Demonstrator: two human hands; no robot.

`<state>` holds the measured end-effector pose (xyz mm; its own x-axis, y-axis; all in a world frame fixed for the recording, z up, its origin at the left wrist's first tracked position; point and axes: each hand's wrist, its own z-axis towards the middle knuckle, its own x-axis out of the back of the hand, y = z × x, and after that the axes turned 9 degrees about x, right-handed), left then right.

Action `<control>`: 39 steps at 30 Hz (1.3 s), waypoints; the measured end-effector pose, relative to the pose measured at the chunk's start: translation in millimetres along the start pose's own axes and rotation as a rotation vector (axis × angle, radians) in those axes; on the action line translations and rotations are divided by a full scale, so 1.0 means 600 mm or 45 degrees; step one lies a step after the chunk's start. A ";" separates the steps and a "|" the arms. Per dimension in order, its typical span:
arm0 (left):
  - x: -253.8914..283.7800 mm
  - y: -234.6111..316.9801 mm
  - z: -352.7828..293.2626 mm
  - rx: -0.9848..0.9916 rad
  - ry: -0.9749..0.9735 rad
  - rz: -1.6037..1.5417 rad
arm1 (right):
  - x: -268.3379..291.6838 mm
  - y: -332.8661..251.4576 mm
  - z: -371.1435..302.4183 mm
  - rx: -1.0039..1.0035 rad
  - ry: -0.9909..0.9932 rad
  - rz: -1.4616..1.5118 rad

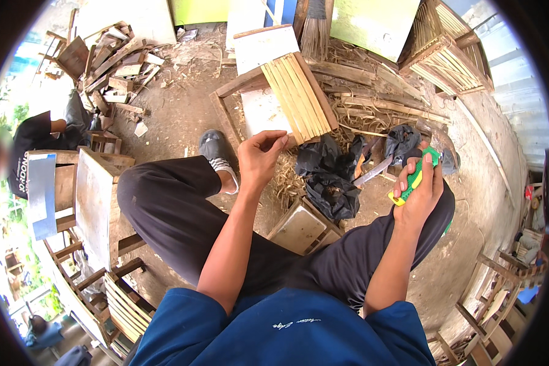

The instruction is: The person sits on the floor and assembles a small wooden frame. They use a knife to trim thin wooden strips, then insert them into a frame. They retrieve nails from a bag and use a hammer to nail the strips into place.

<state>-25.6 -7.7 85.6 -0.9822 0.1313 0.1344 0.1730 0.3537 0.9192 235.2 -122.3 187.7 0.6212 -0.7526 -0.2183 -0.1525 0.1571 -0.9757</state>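
Note:
A wooden frame (224, 116) stands ahead of me, with a row of pale wood or bamboo slats (294, 100) fixed side by side across it. My left hand (259, 160) is at the slats' near left corner, thumb and fingertips pinched together. Whatever is between those fingertips is too small to make out. Off to the right, above my knee, my right hand (418, 189) wraps round a green and yellow utility knife (415, 177). No blade shows on it.
Black plastic bags (329, 177) lie beyond my knees, beside a long blade (373, 171). A stool-like wooden piece (302, 229) sits between my legs. Scrap wood (119, 67) is heaped far left, and slatted furniture (448, 58) stands far right. Another person (39, 131) is at the left edge.

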 end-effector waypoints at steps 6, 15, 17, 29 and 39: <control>-0.023 -0.005 -0.010 -0.301 0.168 0.411 | 0.000 0.001 -0.003 -0.003 0.012 -0.014; -0.028 -0.019 0.009 -0.638 0.185 0.497 | -0.006 -0.004 -0.002 -0.028 0.023 -0.046; -0.029 -0.019 0.010 -0.589 0.186 0.462 | -0.008 -0.005 -0.002 -0.032 0.023 -0.061; -0.040 -0.019 0.008 -0.530 0.219 0.440 | -0.008 -0.002 0.000 -0.053 0.026 -0.044; -0.047 -0.034 0.016 -0.909 0.254 0.589 | -0.008 -0.002 0.002 -0.070 0.026 -0.048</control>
<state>-0.9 -9.8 59.3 -0.8305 -0.0700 0.5526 0.5362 -0.3686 0.7593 233.4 -117.7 190.2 0.6117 -0.7702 -0.1804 -0.1714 0.0935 -0.9807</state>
